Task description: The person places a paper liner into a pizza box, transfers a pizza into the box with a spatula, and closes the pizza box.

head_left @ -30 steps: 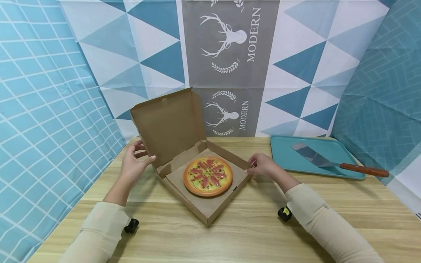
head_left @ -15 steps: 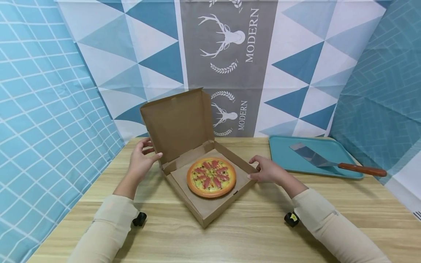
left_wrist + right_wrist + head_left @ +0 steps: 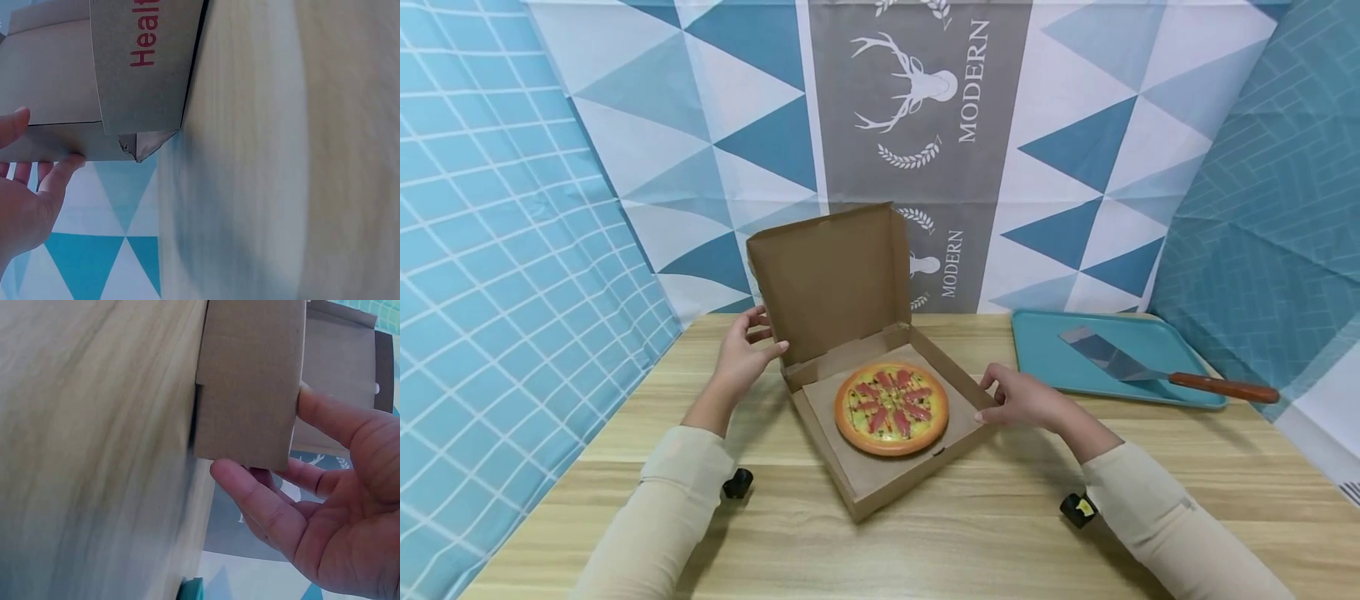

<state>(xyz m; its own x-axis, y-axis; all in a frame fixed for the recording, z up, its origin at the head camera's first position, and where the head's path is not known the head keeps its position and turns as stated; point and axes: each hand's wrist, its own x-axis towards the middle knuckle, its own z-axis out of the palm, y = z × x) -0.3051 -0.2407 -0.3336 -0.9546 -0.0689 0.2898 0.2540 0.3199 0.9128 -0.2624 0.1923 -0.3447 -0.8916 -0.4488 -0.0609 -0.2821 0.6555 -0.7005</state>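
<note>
An open cardboard pizza box (image 3: 917, 473) stands on the table with its lid (image 3: 842, 283) raised at the back. Inside lies a round pizza (image 3: 891, 408) with red strips on top. My left hand (image 3: 745, 350) holds the left edge of the lid near the hinge, the thumb on one side and fingers on the other. At the box's right corner, my right hand (image 3: 1022, 398) grips the side wall between thumb and fingers. In the right wrist view, the cardboard corner (image 3: 250, 419) sits between the thumb and fingers of that hand (image 3: 331, 531).
A teal tray (image 3: 1041, 350) lies at the back right. Across it rests a wide metal spatula whose wooden handle (image 3: 1225, 386) sticks out past the tray's right edge. Patterned cloth walls (image 3: 760, 75) border the wooden table (image 3: 925, 558) at the back and sides.
The pizza box, with the pizza in it, has shifted right and turned slightly. Both hands have moved right with it. The tray and spatula have stayed in place.
</note>
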